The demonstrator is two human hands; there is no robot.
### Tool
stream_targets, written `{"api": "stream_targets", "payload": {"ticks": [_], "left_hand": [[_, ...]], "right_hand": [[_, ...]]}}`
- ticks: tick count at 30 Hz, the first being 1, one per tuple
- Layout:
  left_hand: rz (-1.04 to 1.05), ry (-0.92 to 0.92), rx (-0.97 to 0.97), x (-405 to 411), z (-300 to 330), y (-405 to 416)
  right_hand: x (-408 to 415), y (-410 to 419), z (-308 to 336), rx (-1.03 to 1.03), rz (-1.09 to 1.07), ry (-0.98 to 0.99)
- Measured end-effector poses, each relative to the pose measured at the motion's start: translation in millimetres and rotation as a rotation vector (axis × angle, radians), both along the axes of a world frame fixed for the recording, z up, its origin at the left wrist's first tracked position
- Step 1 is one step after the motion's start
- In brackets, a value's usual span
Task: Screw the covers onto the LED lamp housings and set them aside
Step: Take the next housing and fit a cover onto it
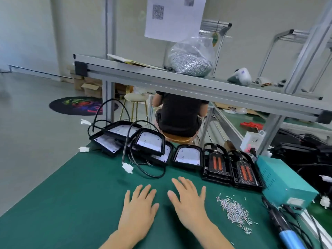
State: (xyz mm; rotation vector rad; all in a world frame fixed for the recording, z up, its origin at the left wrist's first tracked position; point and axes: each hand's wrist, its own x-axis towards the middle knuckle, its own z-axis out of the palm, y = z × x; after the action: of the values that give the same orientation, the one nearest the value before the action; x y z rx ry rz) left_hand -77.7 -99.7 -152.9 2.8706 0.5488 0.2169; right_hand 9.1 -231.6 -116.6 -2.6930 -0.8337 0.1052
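black housings (186, 156) lie well beyond flat fingers (181, 184), screws (233, 211) rightward.

Green mat (71, 194), black housings (187, 157) with white panels, orange strips, teal box (283, 178), possibly silver screws (233, 211).

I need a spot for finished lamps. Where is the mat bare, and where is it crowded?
Bare green mat lies left of the left hand, in front of the lamp housings and their cables. Crowded: the back row, and right of the right hand with the screw pile and teal power unit.
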Motion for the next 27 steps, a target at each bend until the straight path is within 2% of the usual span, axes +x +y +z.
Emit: {"api": "stream_targets", "payload": {"ticks": [5, 7, 9, 12, 15, 17, 22, 25, 27], "left_hand": [[0.004, -0.095, -0.103, 1.0, 1.9, 2.2], [0.012, -0.174, -0.201, 0.5, 1.9, 5.4], [0.083, -0.417, -0.504, -1.6, 3.0, 8.0], [0.328, -0.780, -1.048, -7.2, 11.9, 24.1], [0.479, -0.894, -1.272, -5.3, 18.0, 48.4], [0.487, -0.915, -1.318, -2.2, 25.1, 63.3], [0.394, -0.748, -1.377, 19.1, 49.9, 84.7], [0.319, -0.692, -1.327, 30.4, 60.7, 82.5], [0.305, -0.727, -1.289, 33.9, 63.7, 81.1]], "right_hand": [[17.4, 53.5, 22.6, 0.125, 0.062, -0.095], [25.2, 75.7, 33.0, 0.151, 0.087, -0.151], [34.1, 95.4, 41.1, 0.155, 0.097, -0.180], [47.4, 117.0, 46.7, 0.126, 0.080, -0.201], [58.6, 129.8, 45.4, 0.057, 0.057, -0.227], [64.4, 134.7, 42.4, 0.035, 0.050, -0.206], [72.5, 140.4, 36.9, 0.060, 0.042, -0.202], [76.2, 137.8, 38.4, 0.077, 0.040, -0.281], [78.2, 130.6, 40.1, 0.121, 0.043, -0.317]]}}
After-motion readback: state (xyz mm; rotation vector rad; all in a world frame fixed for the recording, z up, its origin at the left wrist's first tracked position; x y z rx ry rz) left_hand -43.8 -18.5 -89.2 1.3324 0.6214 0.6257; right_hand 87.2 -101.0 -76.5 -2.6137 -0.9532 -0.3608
